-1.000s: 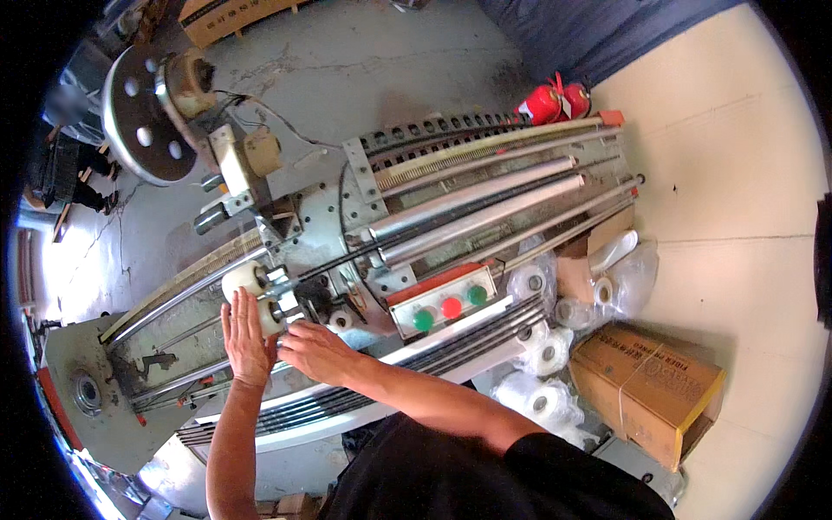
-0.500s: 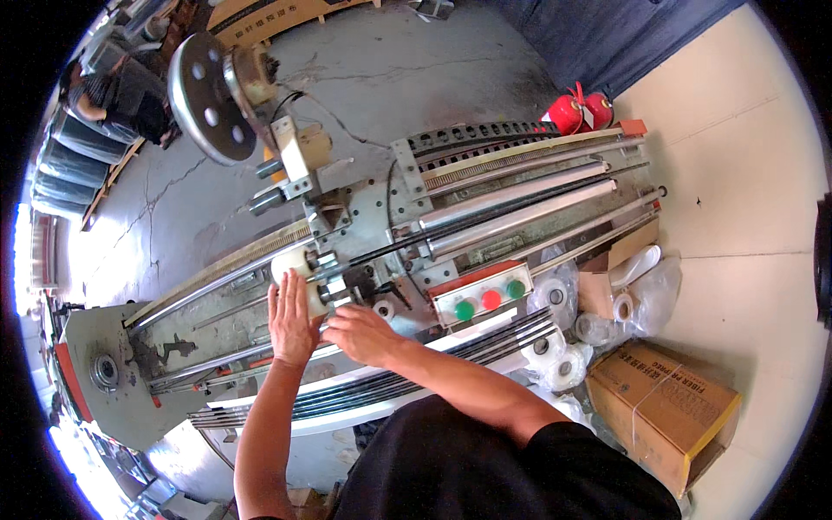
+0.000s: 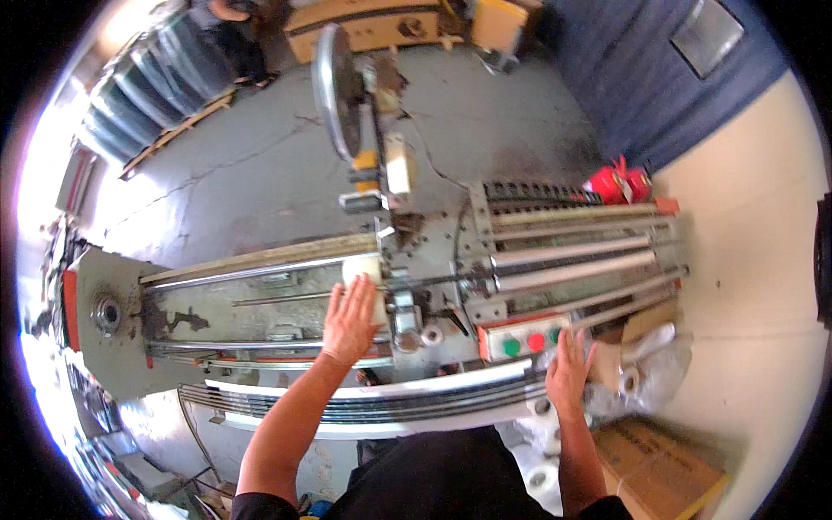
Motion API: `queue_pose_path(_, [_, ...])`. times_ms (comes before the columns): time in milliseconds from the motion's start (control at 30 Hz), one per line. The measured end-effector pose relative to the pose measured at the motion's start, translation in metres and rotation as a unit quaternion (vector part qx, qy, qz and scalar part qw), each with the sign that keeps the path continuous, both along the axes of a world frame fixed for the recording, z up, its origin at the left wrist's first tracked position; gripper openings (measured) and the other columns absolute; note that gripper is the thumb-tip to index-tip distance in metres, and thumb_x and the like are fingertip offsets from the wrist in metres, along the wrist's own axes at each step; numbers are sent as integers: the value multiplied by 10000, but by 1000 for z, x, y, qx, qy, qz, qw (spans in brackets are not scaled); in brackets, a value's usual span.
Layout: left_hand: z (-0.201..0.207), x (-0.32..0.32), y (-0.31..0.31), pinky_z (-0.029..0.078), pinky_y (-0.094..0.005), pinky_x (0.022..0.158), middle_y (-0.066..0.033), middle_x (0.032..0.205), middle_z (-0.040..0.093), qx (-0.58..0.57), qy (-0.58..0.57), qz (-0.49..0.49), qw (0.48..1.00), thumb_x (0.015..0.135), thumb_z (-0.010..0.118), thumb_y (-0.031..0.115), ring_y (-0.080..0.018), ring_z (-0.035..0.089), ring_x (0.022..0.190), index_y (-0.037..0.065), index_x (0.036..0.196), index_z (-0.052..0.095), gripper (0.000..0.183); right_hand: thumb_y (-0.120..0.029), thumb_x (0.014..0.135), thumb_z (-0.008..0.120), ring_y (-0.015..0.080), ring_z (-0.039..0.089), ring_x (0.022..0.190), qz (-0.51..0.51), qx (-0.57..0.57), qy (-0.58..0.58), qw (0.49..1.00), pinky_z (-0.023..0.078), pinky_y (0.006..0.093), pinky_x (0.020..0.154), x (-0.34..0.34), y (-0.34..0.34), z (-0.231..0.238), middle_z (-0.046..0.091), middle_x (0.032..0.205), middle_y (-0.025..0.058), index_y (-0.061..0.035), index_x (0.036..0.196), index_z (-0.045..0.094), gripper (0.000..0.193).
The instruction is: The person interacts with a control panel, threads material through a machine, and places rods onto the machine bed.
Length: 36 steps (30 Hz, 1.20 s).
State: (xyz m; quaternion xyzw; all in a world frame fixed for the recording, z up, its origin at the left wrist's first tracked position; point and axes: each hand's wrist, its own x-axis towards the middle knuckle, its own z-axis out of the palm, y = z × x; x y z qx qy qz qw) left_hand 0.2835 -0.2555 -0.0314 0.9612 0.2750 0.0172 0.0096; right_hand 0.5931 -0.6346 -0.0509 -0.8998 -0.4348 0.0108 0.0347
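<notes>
The left hand (image 3: 349, 319) lay flat and open, fingers together and pointing away from the person, palm pressed against a pale roll (image 3: 362, 270) sitting on the machine's rail (image 3: 260, 270). It gripped nothing; it only rested there, covering the near side of the roll. The right hand (image 3: 568, 371) was spread just as loosely, fingers apart and holding nothing, hovering at the near edge of the grey control box (image 3: 524, 336) with its green and red buttons; whether the fingertips actually touched the box I could not make out from where the view curved.

The roll lay directly ahead of the left palm, so that hand was plainly the nearer one, with the right hand well off to the side. The machine (image 3: 416, 295) ran long from left to right in front of the person, its shiny bars (image 3: 572, 264) stretching toward the right end.

Beyond it stood a large metal wheel (image 3: 334, 87) on the grey floor (image 3: 217, 182), a red fire extinguisher (image 3: 617, 184) by the blue wall, white rolls (image 3: 542, 477) and a cardboard box (image 3: 663, 468) near the person's right.
</notes>
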Motion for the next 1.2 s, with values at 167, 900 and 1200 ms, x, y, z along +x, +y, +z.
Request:
queue_pose_path(167, [10, -12, -5, 163, -527, 1323, -169, 1710, 327, 1, 14, 12, 1000, 918, 741, 412, -280, 268, 1614, 12, 1612, 370, 883, -113, 873, 654, 370, 397, 1545, -4, -1, 58, 998, 38, 671, 1300, 3, 31, 34, 570, 1552, 175, -12, 1525, 518, 673])
queue_pose_path(900, [33, -23, 2, 163, -507, 1335, -131, 1743, 273, -3, -27, 0, 1000, 822, 776, 363, -256, 238, 1628, 39, 1632, 325, 982, -136, 940, 620, 402, 583, 1377, 300, 109, 390, 864, 307, 593, 1240, -168, 121, 41, 679, 1389, 220, 23, 1376, 661, 466])
queue_pose_path(1200, [56, -101, 45, 179, -532, 1329, -132, 1750, 259, -6, -43, -9, 999, 806, 799, 360, -259, 237, 1628, 38, 1632, 315, 1011, -111, 943, 610, 403, 616, 1318, 328, 126, 391, 851, 341, 576, 1232, -250, 185, 68, 698, 1334, 232, 39, 1322, 679, 414])
